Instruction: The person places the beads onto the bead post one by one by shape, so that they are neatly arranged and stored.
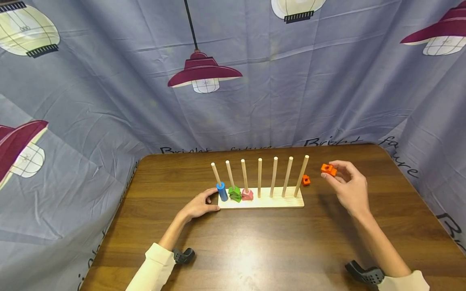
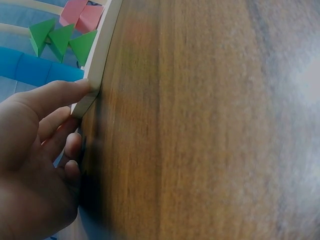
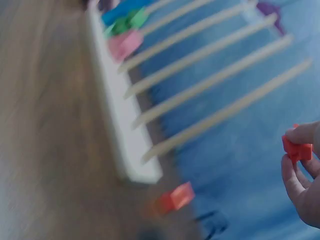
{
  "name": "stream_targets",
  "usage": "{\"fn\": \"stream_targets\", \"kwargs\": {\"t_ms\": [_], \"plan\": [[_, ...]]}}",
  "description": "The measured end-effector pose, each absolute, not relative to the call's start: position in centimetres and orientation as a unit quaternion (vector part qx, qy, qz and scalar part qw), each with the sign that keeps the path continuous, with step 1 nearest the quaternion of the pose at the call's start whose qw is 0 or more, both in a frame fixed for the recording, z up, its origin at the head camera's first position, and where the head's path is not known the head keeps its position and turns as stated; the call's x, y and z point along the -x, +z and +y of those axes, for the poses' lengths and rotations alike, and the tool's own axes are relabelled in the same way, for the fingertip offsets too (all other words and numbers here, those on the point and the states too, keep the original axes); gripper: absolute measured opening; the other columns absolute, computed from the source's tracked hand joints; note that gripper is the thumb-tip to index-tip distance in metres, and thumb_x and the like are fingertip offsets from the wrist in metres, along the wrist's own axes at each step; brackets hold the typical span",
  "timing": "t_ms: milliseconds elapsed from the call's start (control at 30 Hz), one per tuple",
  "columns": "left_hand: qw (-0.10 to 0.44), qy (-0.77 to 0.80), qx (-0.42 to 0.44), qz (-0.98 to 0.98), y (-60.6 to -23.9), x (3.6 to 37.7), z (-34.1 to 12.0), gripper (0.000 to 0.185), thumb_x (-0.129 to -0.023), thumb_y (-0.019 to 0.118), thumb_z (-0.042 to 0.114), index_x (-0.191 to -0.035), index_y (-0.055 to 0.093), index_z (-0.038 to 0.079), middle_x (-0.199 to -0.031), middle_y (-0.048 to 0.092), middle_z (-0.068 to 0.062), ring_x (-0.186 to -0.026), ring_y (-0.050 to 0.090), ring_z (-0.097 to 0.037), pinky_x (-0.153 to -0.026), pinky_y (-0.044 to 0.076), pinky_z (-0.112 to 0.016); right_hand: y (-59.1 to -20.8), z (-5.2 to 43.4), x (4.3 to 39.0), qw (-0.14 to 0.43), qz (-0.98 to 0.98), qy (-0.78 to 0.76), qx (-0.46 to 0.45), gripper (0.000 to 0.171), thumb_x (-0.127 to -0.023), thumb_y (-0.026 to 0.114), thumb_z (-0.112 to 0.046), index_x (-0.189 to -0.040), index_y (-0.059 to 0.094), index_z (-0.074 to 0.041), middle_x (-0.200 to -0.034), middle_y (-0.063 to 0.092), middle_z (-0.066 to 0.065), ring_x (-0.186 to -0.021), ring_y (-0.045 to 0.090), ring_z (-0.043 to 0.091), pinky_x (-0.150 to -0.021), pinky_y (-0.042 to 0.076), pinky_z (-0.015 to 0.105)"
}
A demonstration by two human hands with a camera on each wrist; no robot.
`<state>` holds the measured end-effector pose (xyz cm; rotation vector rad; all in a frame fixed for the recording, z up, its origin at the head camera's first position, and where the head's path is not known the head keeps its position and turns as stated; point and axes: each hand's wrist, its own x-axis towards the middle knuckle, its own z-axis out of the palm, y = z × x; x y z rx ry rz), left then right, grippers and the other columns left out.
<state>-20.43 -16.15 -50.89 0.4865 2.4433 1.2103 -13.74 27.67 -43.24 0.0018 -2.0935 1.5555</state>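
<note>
A wooden peg board (image 1: 262, 203) with a row of upright pegs lies on the table. Its left end is gripped by my left hand (image 1: 199, 204), thumb at the front edge and fingers round the end, as the left wrist view shows. Blue cylinders (image 2: 35, 69) sit on the leftmost peg, green triangular blocks (image 2: 61, 41) on the second, pink blocks (image 1: 247, 195) on the third. Beyond the board's right end, my right hand (image 1: 351, 188) pinches orange notched blocks (image 1: 327, 169) between thumb and fingers, a peg hole showing. Another orange block (image 1: 306, 180) rests on the table nearby.
Several pegs to the right, such as the end peg (image 1: 301, 176), stand bare. The brown table (image 1: 233, 246) ends at a blue-grey curtain (image 1: 255, 109) printed with lamps. Dark wrist mounts (image 1: 365, 274) sit on both forearms.
</note>
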Motion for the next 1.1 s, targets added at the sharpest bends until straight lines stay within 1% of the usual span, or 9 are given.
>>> {"fn": "stream_targets", "kwargs": {"t_ms": [100,200,333,500,633,700,800,967,1100], "plan": [[0.184,0.432,-0.173,0.866,-50.9,20.4,-16.2,0.069,-0.086,0.078,0.016,-0.147,0.048,0.003,-0.134,0.049,-0.014,-0.09,0.044,-0.021,-0.077,0.037,-0.035,-40.7,26.0,13.2,0.28,-0.754,0.593,-0.032,0.04,-0.077,0.074,0.02,-0.114,0.064,0.011,-0.1,0.069,-0.006,-0.088,0.066,0.005,-0.08,0.05,0.016],[0.185,0.434,-0.171,0.865,-50.9,20.4,-16.3,0.069,-0.086,0.078,0.016,-0.147,0.048,0.003,-0.134,0.049,-0.014,-0.09,0.044,-0.021,-0.076,0.037,-0.035,-38.5,24.0,12.8,0.275,-0.744,0.605,-0.074,0.043,-0.075,0.073,0.024,-0.114,0.063,0.012,-0.102,0.07,-0.002,-0.09,0.067,0.008,-0.081,0.051,0.018],[0.187,0.435,-0.169,0.865,-51.0,20.3,-16.3,0.069,-0.086,0.078,0.016,-0.147,0.048,0.004,-0.135,0.049,-0.014,-0.09,0.044,-0.021,-0.076,0.037,-0.035,-36.8,21.2,13.1,0.257,-0.754,0.589,-0.136,0.041,-0.075,0.075,0.022,-0.112,0.065,0.008,-0.099,0.07,0.004,-0.087,0.066,0.009,-0.076,0.052,0.019],[0.184,0.436,-0.174,0.863,-51.1,20.3,-16.3,0.069,-0.085,0.078,0.015,-0.146,0.048,0.002,-0.135,0.049,-0.014,-0.089,0.044,-0.021,-0.077,0.037,-0.035,-36.3,18.4,14.3,0.248,-0.806,0.508,-0.174,0.036,-0.077,0.081,0.009,-0.11,0.072,-0.004,-0.1,0.07,0.005,-0.087,0.063,0.01,-0.074,0.049,0.019],[0.184,0.438,-0.176,0.862,-51.2,20.3,-16.3,0.069,-0.085,0.078,0.015,-0.146,0.048,0.001,-0.135,0.049,-0.014,-0.089,0.043,-0.021,-0.077,0.037,-0.035,-36.1,16.9,15.0,0.252,-0.83,0.463,-0.182,0.035,-0.077,0.083,0.004,-0.107,0.073,-0.007,-0.103,0.07,0.002,-0.089,0.063,0.014,-0.076,0.045,0.021],[0.183,0.437,-0.175,0.863,-51.2,20.2,-16.3,0.069,-0.085,0.078,0.015,-0.146,0.048,0.001,-0.135,0.049,-0.014,-0.089,0.043,-0.021,-0.077,0.037,-0.035,-35.9,16.4,15.3,0.257,-0.839,0.444,-0.18,0.035,-0.076,0.084,0.003,-0.107,0.073,-0.008,-0.103,0.07,0.003,-0.088,0.063,0.016,-0.072,0.042,0.024],[0.181,0.438,-0.174,0.863,-51.0,20.2,-16.3,0.069,-0.085,0.079,0.014,-0.146,0.049,0.002,-0.135,0.05,-0.014,-0.089,0.044,-0.021,-0.076,0.037,-0.035,-35.7,15.9,15.6,0.259,-0.849,0.424,-0.182,0.035,-0.075,0.084,0.003,-0.106,0.073,-0.009,-0.103,0.07,0.004,-0.088,0.062,0.019,-0.072,0.041,0.03],[0.179,0.438,-0.176,0.864,-50.8,20.1,-16.2,0.068,-0.085,0.079,0.014,-0.146,0.05,0.004,-0.135,0.05,-0.014,-0.088,0.044,-0.021,-0.076,0.037,-0.035,-35.4,15.3,16.0,0.246,-0.85,0.422,-0.196,0.033,-0.077,0.081,0.006,-0.106,0.072,-0.007,-0.103,0.069,0.006,-0.094,0.064,0.022,-0.082,0.048,0.042],[0.179,0.435,-0.178,0.865,-50.7,20.2,-16.1,0.068,-0.085,0.078,0.015,-0.146,0.049,0.004,-0.135,0.049,-0.014,-0.088,0.044,-0.02,-0.076,0.037,-0.035,-35.1,15.1,16.2,0.237,-0.85,0.424,-0.201,0.032,-0.078,0.078,0.007,-0.107,0.072,-0.006,-0.103,0.068,0.007,-0.092,0.062,0.021,-0.08,0.048,0.044]]}}
